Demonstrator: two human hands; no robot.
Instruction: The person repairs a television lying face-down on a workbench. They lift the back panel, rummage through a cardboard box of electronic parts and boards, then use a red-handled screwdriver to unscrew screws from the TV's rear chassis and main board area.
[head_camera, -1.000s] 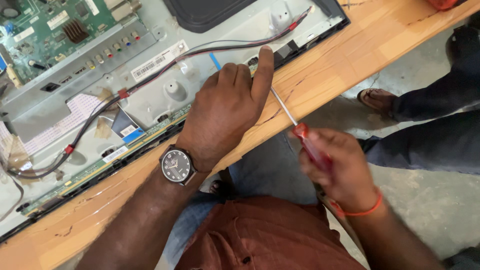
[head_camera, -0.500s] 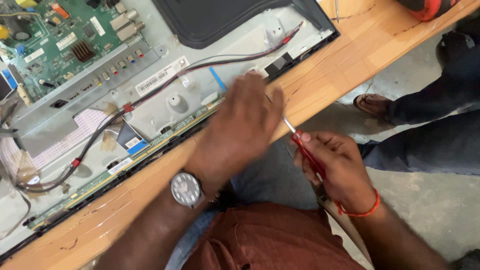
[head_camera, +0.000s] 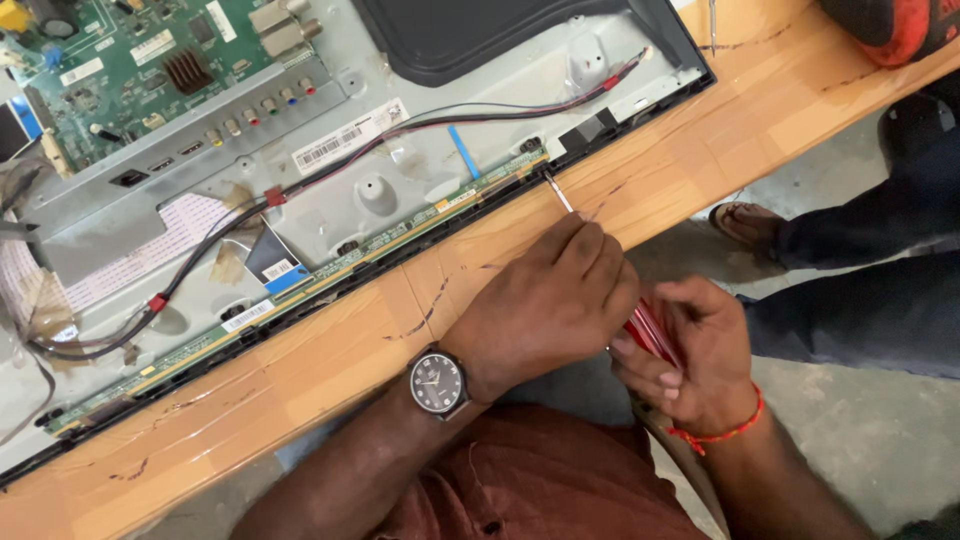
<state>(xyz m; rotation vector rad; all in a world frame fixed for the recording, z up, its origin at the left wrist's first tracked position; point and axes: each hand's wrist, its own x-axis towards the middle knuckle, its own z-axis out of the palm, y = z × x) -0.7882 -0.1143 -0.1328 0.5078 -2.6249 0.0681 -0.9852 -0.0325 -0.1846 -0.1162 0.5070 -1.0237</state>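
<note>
Gripping the red handle of the screwdriver (head_camera: 650, 335) in my right hand (head_camera: 690, 365), I now have its tip set at the lower edge of the opened television panel (head_camera: 400, 200), where a second ago it hung off the table (head_camera: 300, 370). My left hand (head_camera: 550, 300) has slid back from the panel and closes over the shaft, steadying it. A person's sandalled foot (head_camera: 745, 222) stands nearby.
</note>
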